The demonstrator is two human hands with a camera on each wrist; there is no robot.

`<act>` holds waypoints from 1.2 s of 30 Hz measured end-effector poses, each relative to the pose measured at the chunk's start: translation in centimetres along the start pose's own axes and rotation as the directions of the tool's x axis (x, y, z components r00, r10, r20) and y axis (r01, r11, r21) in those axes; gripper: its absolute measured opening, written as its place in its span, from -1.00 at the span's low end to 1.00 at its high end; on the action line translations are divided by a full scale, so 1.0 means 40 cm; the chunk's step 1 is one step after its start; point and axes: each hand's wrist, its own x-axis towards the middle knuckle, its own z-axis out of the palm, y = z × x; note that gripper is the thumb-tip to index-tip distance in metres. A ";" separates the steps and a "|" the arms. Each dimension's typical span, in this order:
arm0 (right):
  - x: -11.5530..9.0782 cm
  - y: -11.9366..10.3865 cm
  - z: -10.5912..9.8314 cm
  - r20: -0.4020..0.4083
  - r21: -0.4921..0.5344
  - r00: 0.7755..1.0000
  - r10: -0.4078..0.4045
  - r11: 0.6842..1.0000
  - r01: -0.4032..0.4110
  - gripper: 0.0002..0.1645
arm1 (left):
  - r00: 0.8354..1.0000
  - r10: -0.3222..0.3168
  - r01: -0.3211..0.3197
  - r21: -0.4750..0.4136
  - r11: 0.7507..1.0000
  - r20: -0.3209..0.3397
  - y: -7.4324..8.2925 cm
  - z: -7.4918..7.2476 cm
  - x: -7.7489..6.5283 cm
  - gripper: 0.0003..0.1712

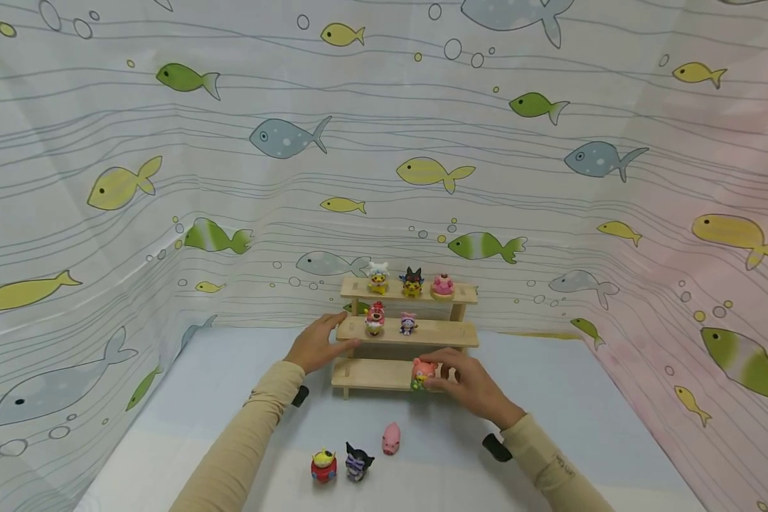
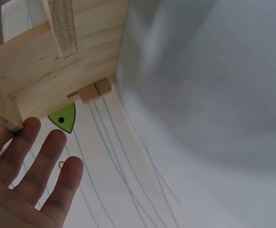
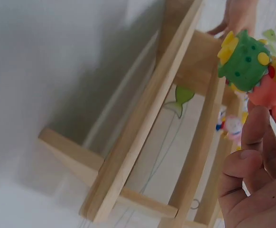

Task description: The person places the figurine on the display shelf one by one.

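Note:
My right hand (image 1: 476,387) pinches a toy figurine with a pink eared top and a green lower part (image 1: 422,374) at the lowest step of a wooden tiered shelf (image 1: 371,375). In the right wrist view the figurine's green spotted base (image 3: 246,61) faces the camera, held between thumb and fingers. My left hand (image 1: 316,343) is at the shelf's left end by the middle step. Seen from the left wrist, its fingers (image 2: 48,156) are fairly straight and touch a corner of the wood.
Figurines stand on the upper steps, including a pink round one (image 1: 443,286) and a red-hatted one (image 1: 375,319). On the table in front are a pink pig (image 1: 391,439), a black-hooded figurine (image 1: 357,462) and a red-and-yellow one (image 1: 323,466). Fish-print cloth (image 1: 384,142) surrounds the table.

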 end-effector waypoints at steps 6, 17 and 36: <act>0.019 0.029 -0.027 -0.046 0.011 0.999 -0.006 1.000 0.007 -0.52 | 1.000 -0.002 0.002 -0.007 1.000 0.001 -0.002 0.000 0.001 0.05; 0.054 0.063 -0.084 -0.109 -0.004 0.994 -0.005 1.000 0.004 -0.51 | 1.000 -0.001 0.001 -0.002 1.000 -0.006 0.003 -0.004 0.000 0.04; 0.107 0.092 -0.140 -0.119 -0.053 0.992 0.048 0.997 -0.055 -0.50 | 1.000 0.007 -0.007 -0.006 1.000 0.004 0.001 -0.001 -0.002 0.03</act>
